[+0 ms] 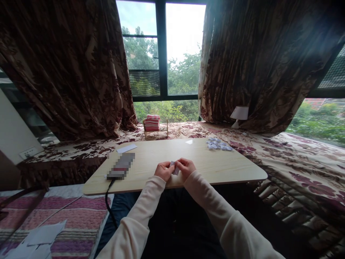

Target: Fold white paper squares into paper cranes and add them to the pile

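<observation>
Between my two hands, near the front edge of the wooden-topped table, is a small piece of folded pale paper. My left hand pinches its left side, and my right hand grips it from the right with fingers closed. The paper's exact shape is partly hidden by the fingers. A pile of small folded papers lies at the table's back right. Beyond my hands rests a small white paper piece, and a larger white sheet is at the back left.
A blurred-out device with a black cable lies on the table's left. Behind the table, a stack of striped cloths and a white lamp stand on the floral ledge. Torn white sheets lie lower left on a striped quilt.
</observation>
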Action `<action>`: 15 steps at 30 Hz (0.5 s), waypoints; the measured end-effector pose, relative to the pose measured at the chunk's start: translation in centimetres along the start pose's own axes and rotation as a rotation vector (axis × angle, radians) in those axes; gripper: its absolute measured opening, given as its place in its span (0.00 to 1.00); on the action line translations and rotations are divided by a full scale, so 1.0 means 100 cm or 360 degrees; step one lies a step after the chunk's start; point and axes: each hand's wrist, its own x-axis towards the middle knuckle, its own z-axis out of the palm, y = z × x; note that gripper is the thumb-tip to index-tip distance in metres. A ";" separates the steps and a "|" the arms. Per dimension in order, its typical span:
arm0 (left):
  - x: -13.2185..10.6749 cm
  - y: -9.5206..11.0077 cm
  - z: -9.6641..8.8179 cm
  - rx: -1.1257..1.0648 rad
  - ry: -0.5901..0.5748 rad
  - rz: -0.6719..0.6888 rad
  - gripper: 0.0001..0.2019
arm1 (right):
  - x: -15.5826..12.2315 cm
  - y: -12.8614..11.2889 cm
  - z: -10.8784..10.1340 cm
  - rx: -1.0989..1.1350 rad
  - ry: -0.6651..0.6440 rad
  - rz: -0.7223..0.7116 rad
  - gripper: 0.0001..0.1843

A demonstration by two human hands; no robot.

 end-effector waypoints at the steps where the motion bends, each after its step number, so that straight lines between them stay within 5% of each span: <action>1: 0.000 0.000 0.000 -0.0003 -0.0006 -0.0013 0.12 | -0.001 0.000 0.000 -0.0013 -0.0001 0.0003 0.13; 6: -0.002 0.001 0.001 -0.0066 0.0036 -0.0057 0.12 | -0.001 -0.003 0.000 -0.0053 0.0022 0.0030 0.13; 15: 0.006 -0.008 -0.008 -0.0279 0.0436 -0.0077 0.13 | 0.000 -0.012 0.004 -0.0090 -0.0033 0.0040 0.13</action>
